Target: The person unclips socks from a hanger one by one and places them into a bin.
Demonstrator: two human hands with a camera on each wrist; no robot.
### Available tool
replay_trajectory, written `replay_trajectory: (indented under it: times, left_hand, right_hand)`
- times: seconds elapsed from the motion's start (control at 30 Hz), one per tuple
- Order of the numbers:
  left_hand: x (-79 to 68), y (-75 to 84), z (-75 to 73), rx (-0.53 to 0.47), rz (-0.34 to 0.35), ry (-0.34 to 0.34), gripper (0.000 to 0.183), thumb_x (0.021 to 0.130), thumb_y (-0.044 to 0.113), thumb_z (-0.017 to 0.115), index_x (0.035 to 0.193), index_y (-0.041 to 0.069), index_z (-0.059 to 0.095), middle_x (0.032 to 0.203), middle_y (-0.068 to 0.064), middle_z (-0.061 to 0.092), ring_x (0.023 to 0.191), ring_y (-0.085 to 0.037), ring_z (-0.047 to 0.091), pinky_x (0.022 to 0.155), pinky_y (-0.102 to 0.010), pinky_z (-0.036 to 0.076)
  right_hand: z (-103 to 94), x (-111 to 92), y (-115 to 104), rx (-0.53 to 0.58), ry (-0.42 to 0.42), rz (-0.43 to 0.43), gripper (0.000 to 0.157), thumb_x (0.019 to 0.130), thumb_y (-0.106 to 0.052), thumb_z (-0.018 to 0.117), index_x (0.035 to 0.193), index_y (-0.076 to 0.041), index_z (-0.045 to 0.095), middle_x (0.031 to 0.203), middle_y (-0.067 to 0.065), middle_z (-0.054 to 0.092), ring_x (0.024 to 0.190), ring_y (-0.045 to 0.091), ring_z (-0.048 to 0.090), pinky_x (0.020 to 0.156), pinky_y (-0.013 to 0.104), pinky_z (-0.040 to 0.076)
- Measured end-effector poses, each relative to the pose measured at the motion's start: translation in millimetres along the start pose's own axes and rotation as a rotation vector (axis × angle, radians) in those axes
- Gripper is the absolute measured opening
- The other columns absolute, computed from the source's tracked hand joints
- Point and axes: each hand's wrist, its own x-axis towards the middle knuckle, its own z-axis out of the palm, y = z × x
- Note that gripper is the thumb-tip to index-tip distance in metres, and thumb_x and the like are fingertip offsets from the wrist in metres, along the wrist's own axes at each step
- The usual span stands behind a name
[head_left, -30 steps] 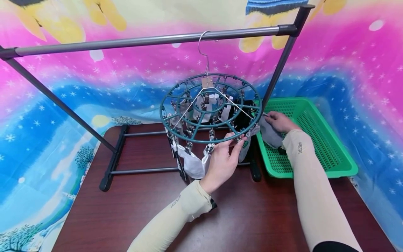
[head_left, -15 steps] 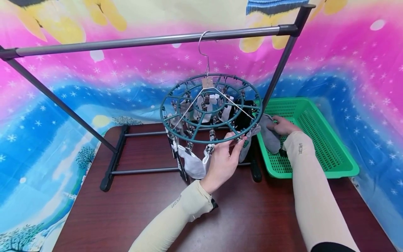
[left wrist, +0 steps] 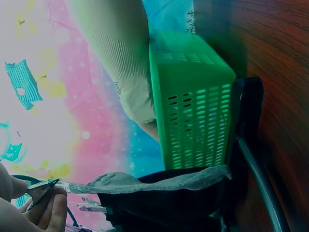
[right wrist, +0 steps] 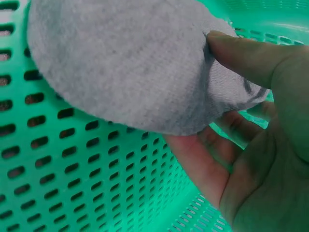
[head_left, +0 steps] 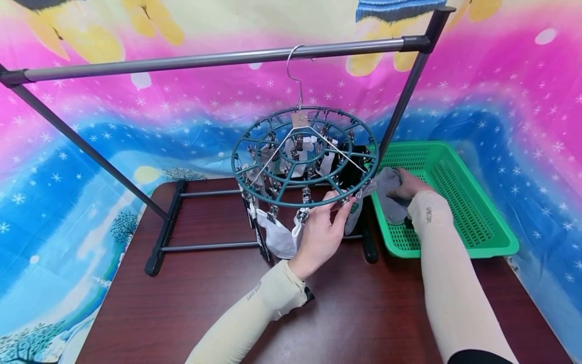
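Observation:
A round dark green clip hanger (head_left: 295, 205) hangs from a metal bar, with socks on several of its clips. My left hand (head_left: 320, 235) is at its front right edge, pinching a metal clip (left wrist: 42, 189) between thumb and fingers. From that clip a grey sock (left wrist: 193, 181) hangs, seen sideways in the left wrist view. My right hand (head_left: 409, 184) is inside the green basket (head_left: 459, 187) and holds another grey sock (right wrist: 125, 63), thumb on top and fingers beneath. That sock lies along the basket's perforated left wall. Part of the right hand is hidden behind the basket in the left wrist view.
The drying rack's top bar (head_left: 213, 58) runs above the hanger, and its right post slopes down beside the basket. White socks (head_left: 279, 237) hang at the hanger's front. Low rack rails (head_left: 209, 247) cross the dark wooden table (head_left: 354, 313).
My right hand has moved slightly right and deeper into the basket, and the grey sock there now lies spread more fully. The left hand has stayed at the clip.

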Motion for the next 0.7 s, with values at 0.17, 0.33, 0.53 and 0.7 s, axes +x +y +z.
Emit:
replay_trajectory:
  times: [0.17, 0.33, 0.53, 0.7]
  left_hand:
    - [-0.5, 0.3, 0.0, -0.015, -0.005, -0.004, 0.028, 0.109, 0.025, 0.055, 0.127, 0.008, 0.067, 0.121, -0.004, 0.072, 0.101, -0.014, 0.068, 0.092, -0.026, 0.056]
    - [-0.2, 0.3, 0.1, -0.025, -0.006, 0.000, 0.028, 0.109, 0.027, 0.055, 0.127, 0.008, 0.066, 0.123, -0.004, 0.073, 0.106, -0.014, 0.070, 0.094, -0.027, 0.056]
    - [-0.7, 0.5, 0.1, -0.042, -0.018, -0.004, 0.029, 0.109, 0.028, 0.055, 0.127, 0.008, 0.067, 0.122, -0.004, 0.073, 0.103, -0.013, 0.069, 0.088, -0.025, 0.056]
    - [-0.6, 0.2, -0.8, -0.051, -0.021, -0.003, 0.029, 0.108, 0.028, 0.056, 0.127, 0.008, 0.067, 0.121, -0.004, 0.073, 0.104, -0.014, 0.070, 0.092, -0.027, 0.056]
  right_hand:
    - [4.3, -1, 1, -0.047, -0.007, 0.008, 0.104, 0.100, -0.031, 0.065, 0.165, -0.011, -0.014, 0.169, 0.032, 0.001, 0.150, 0.059, 0.013, 0.115, 0.073, 0.028]
    - [4.5, -3, 3, -0.064, 0.009, 0.020, 0.107, 0.098, -0.030, 0.069, 0.165, -0.013, -0.013, 0.169, 0.031, 0.002, 0.151, 0.059, 0.012, 0.114, 0.074, 0.030]
    - [3.2, -8, 0, -0.092, 0.010, 0.032, 0.105, 0.096, -0.030, 0.071, 0.166, -0.008, -0.005, 0.166, 0.037, 0.005, 0.149, 0.060, 0.013, 0.112, 0.074, 0.032]
    - [2.4, -17, -7, -0.105, 0.012, 0.019, 0.098, 0.098, -0.030, 0.069, 0.167, -0.010, 0.002, 0.165, 0.035, 0.017, 0.146, 0.059, 0.025, 0.106, 0.072, 0.040]
